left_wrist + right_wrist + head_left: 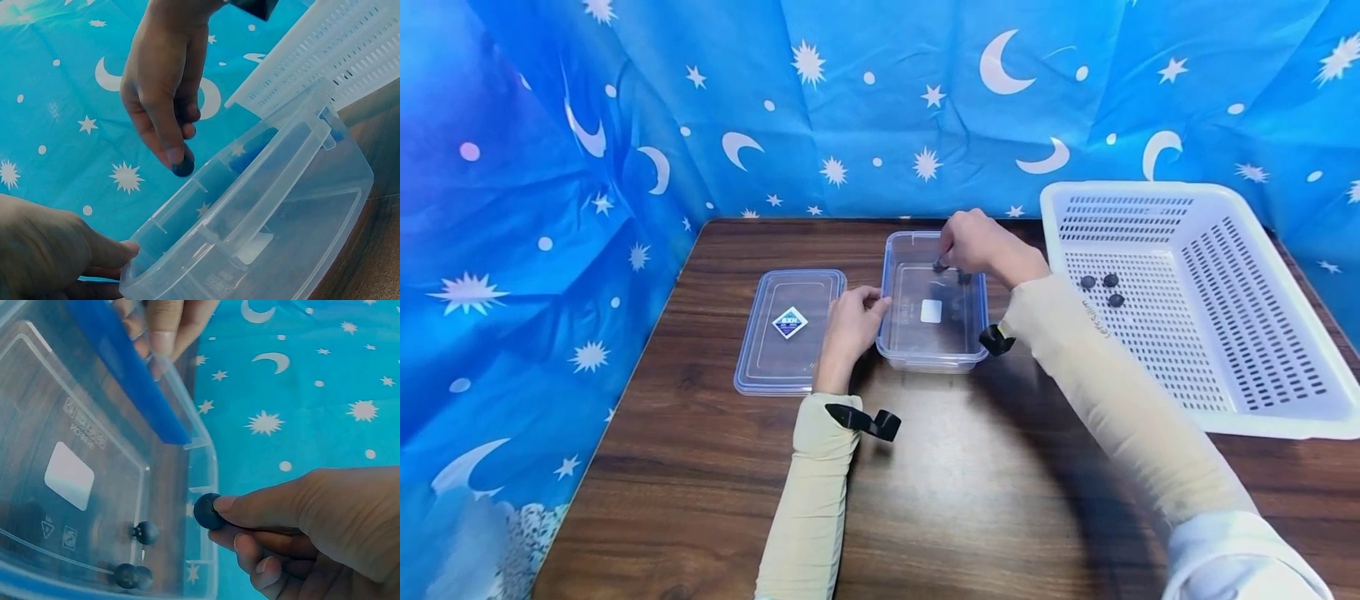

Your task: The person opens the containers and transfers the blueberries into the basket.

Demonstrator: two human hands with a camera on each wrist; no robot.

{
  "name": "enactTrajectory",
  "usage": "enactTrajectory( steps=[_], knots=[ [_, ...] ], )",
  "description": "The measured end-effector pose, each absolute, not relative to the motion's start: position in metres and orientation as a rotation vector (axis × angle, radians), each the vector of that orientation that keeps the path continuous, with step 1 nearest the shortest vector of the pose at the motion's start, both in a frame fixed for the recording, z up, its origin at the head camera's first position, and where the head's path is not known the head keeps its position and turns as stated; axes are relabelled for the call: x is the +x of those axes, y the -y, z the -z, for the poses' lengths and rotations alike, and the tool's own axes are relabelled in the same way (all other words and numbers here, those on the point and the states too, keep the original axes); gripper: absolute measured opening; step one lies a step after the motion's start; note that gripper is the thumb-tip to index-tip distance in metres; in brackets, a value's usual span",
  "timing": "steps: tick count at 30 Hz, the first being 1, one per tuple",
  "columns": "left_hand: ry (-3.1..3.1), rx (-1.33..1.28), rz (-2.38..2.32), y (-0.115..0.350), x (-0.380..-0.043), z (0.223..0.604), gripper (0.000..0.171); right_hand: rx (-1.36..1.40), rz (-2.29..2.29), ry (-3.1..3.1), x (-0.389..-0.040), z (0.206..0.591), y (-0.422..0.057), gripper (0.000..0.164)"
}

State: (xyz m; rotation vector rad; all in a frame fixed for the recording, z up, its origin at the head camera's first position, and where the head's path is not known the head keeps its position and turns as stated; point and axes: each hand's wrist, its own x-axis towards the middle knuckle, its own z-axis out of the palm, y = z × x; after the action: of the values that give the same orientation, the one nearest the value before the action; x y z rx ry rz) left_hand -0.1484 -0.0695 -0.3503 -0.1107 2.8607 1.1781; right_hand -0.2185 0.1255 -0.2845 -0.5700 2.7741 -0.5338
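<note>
While the R hand (981, 242) pinches a dark round berry (208, 511) btw. thumb and fingertips, the L hand (853, 321) rests its thumb against the L side of the clear box (925, 360), fingers loosely bent. Berry (prob. a blueberry) is near the box's far end, approx. over the inside in head view; exact height can't be told. Handling, as judged: v. light, thin-skinned, soft enough to bruise, apt to roll; best held lightly at its widest part, w/ fingertip pads. Near-spherical, so no clear long axis; stem end can't be told. Box: prob. light, stiff, a bit slippery; best steadied at the rim. Its long axis runs near-to-far, open side up. On its floor, at least two berries (147, 532); a third dark shape may be a reflection. L of box: the lid (797, 358), flat, long axis also approx. near-to-far. R: white basket (1292, 427) w/ three berries. Under all: wood-grain table (940, 483); behind: blue star-and-moon cloth (925, 108).
</note>
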Motion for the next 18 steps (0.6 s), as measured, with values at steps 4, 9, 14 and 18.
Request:
enactTrajectory(
  steps=[4,9,14,18],
  knots=[
    [-2.853,-0.116,-1.185,0.070,-0.148,0.350,0.028,-0.591,0.521,-2.806,-0.216,0.282,-0.132,0.016],
    [-2.854,-0.120,-1.184,0.070,-0.148,0.350,0.028,-0.622,0.539,-2.813,-0.215,0.277,-0.144,0.017],
    [-2.840,-0.134,-1.177,0.070,-0.148,0.350,0.029,-0.649,0.574,-2.846,-0.213,0.275,-0.158,0.016],
    [-2.849,-0.125,-1.171,0.071,-0.148,0.350,0.028,-0.598,0.602,-2.870,-0.210,0.274,-0.166,0.014]
  ],
)
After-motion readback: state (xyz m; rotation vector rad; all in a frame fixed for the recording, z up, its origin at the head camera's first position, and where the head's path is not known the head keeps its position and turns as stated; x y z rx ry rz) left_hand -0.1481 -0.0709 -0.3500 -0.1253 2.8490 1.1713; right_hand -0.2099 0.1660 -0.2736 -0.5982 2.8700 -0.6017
